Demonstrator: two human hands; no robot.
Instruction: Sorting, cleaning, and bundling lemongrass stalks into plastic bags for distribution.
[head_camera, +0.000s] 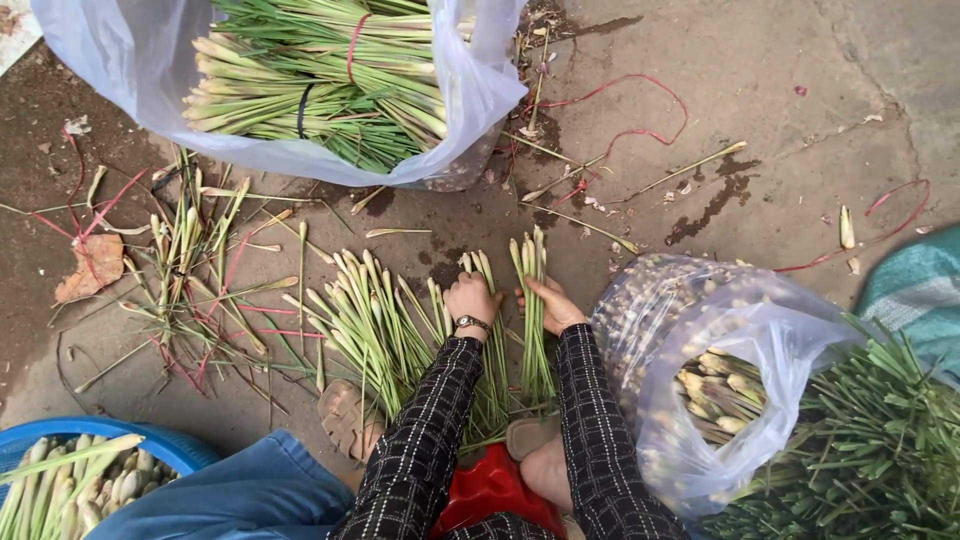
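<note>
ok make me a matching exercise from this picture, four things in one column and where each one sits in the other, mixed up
Things
1. blue basin
2. dry brown leaf
3. wristwatch
4. black band

Places
A. around a bundle of stalks in the top plastic bag
B. on the ground at the left edge
C. on the left hand
D. bottom left corner, holding trimmed stalks

Pairs: 1-D, 2-B, 3-C, 4-A
</note>
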